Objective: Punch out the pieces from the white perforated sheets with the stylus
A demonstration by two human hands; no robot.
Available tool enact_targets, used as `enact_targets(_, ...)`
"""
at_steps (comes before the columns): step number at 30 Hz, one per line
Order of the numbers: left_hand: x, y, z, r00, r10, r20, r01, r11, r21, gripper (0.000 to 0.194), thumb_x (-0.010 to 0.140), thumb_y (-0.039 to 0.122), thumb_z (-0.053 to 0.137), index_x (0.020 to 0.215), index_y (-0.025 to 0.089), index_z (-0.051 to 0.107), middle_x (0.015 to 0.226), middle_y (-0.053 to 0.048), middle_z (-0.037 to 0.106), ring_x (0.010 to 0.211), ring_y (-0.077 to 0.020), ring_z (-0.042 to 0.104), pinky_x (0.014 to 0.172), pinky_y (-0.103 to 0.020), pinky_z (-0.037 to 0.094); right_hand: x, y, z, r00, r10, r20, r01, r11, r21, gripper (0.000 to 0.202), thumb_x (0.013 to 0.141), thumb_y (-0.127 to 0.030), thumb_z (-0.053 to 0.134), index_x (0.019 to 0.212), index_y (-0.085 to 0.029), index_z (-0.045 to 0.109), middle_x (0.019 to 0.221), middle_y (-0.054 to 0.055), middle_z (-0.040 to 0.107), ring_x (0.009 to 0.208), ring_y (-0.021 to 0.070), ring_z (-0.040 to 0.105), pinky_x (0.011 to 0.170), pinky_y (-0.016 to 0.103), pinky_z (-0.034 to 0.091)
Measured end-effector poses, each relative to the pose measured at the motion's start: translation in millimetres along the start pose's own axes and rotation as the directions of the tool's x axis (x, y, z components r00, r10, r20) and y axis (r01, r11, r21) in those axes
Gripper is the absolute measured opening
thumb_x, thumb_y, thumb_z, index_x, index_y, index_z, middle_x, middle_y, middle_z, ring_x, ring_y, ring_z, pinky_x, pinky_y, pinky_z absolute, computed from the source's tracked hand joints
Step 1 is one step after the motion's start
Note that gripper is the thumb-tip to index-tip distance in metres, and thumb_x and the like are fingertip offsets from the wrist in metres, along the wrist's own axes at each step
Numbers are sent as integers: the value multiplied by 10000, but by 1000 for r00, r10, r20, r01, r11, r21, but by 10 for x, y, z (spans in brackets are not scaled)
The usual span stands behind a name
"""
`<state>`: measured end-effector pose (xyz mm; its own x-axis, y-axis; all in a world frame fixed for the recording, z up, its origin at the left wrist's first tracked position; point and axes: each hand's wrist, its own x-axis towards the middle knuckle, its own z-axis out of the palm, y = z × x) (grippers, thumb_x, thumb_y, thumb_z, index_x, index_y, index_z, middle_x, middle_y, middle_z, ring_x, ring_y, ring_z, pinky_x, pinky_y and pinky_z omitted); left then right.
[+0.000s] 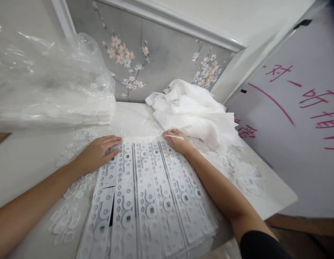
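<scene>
A stack of printed sheets (146,194), grey and white with rows of circles and small dark squares, lies in front of me on the table. My left hand (104,149) rests on the upper left edge of the stack, fingers stretched out and holding nothing. At the upper right edge, my right hand (177,140) has its fingers closed around a slim white tool (173,137) with a small hole in its rounded end. Its tip reaches left along the top edge of the sheets; its exact kind cannot be made out. One strip on the left shows a dark gap beside it.
Small clear cut-out pieces (65,221) lie scattered left of the stack, and more scraps (246,176) lie to the right. Crumpled white sheets (193,111) are heaped behind my right hand. A plastic-wrapped pile (50,86) stands back left; a whiteboard (298,144) borders the right.
</scene>
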<state>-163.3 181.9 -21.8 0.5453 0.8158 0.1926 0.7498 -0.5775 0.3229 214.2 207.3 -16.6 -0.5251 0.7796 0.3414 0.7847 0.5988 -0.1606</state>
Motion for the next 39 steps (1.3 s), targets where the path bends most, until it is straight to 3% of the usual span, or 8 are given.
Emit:
enact_targets(7, 15, -45, 23, 998, 37, -53, -36, 999, 17, 554, 946, 596, 375, 1331, 248, 567, 1395, -36, 550, 1313, -271, 463, 1121, -468, 349, -10, -28, -17, 947, 310, -84, -273, 913, 304, 349, 962, -389, 431, 962, -175, 707, 1015, 57, 720, 755, 176, 628, 713, 274, 444)
enact_targets(11, -99, 360, -49, 985, 138, -107, -136, 990, 24, 519, 959, 563, 396, 1353, 262, 548, 1474, -35, 460, 1380, -288, 375, 1145, -502, 303, -116, -4, -61, 878, 469, -96, -376, 800, 467, 413, 915, -493, 476, 903, -155, 712, 821, 45, 710, 605, 155, 576, 573, 256, 402)
enact_targets(14, -298, 858, -96, 958, 257, 127, -260, 966, 9, 644, 928, 624, 420, 1496, 337, 319, 1580, -15, 243, 1445, -314, 235, 1165, -521, 244, -209, -33, -78, 840, 539, -59, -423, 719, 551, 465, 889, -554, 478, 950, -154, 705, 672, 11, 651, 563, 151, 545, 523, 247, 374)
enact_targets(17, -511, 1180, -97, 833, 451, 322, -448, 890, -88, 824, 861, 723, 428, 1535, 357, 128, 1590, -27, 178, 1453, -331, 198, 1181, -541, 158, -294, -148, -92, 837, 547, -38, -430, 698, 572, 477, 882, -573, 472, 955, -163, 704, 688, 9, 647, 603, 158, 562, 530, 243, 388)
enact_targets(20, -659, 1223, -101, 787, 506, 352, -497, 859, -124, 824, 861, 720, 432, 1533, 364, 115, 1578, -24, 217, 1456, -328, 181, 1189, -547, 81, -377, -320, -116, 848, 527, -47, -400, 697, 595, 443, 892, -548, 481, 969, -174, 705, 832, 29, 688, 726, 175, 609, 614, 248, 436)
enact_targets(25, -829, 1109, -217, 755, 539, 372, -527, 838, -144, 792, 867, 677, 483, 1524, 400, 136, 1565, 7, 255, 1453, -325, 197, 1192, -534, 125, -555, -584, -188, 847, 530, 46, -451, 670, 590, 423, 897, -543, 501, 981, -186, 711, 795, 29, 687, 656, 157, 582, 578, 242, 406)
enact_targets(33, -889, 1127, -410, 749, 530, 397, -478, 848, -230, 711, 850, 620, 568, 1470, 501, 242, 1510, 70, 381, 1387, -297, 370, 1166, -460, 273, -497, -463, -320, 875, 484, -2, -378, 686, 622, 418, 893, -534, 508, 896, -176, 723, 860, 49, 705, 710, 189, 609, 595, 266, 426)
enact_targets(39, -102, 1576, -124, 922, 376, 96, -376, 926, -16, 538, 945, 552, 449, 1405, 275, 488, 1429, -85, 506, 1292, -322, 472, 1060, -511, 400, -217, -258, -139, 897, 441, 7, -350, 701, 621, 438, 898, -548, 496, 921, -172, 720, 820, 39, 704, 710, 187, 613, 603, 262, 428)
